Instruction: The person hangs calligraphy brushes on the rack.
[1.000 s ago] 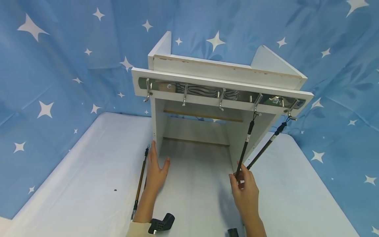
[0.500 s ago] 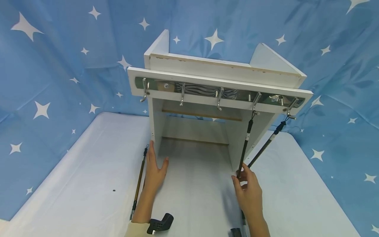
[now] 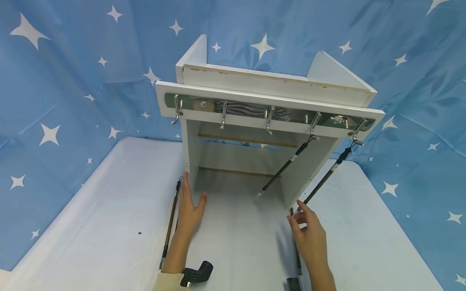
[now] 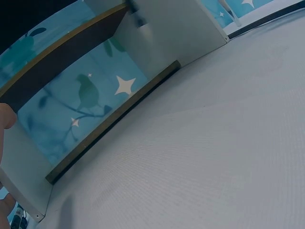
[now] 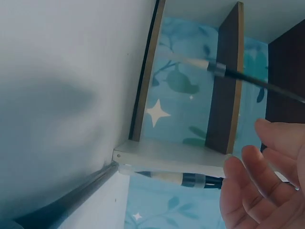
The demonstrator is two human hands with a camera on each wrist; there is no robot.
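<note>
A white wooden rack (image 3: 269, 83) stands with a metal strip of several hooks (image 3: 270, 120) along its front. From the fourth hook hangs a writing brush (image 3: 284, 167) by its loop, slanted inward under the rack, its pale tip blurred. Another brush (image 3: 327, 178) hangs from the rightmost hook, outside the right side panel (image 3: 309, 169). My right hand (image 3: 309, 238) is near that panel's lower front corner, fingers loosely bent, apart from the swinging brush (image 5: 257, 81). My left hand (image 3: 191, 216) rests with straight fingers against the left side panel (image 3: 191, 157).
A brush (image 3: 172, 222) lies on the white tabletop (image 3: 109, 210) left of my left forearm. Another dark rod (image 3: 297, 254) lies beside my right forearm. A blue curtain (image 3: 91, 81) with white stars closes off the back and sides.
My right hand has let go of the brush on the fourth hook and moved slightly right. The brush has swung left and inward. The left hand stays at the panel.
</note>
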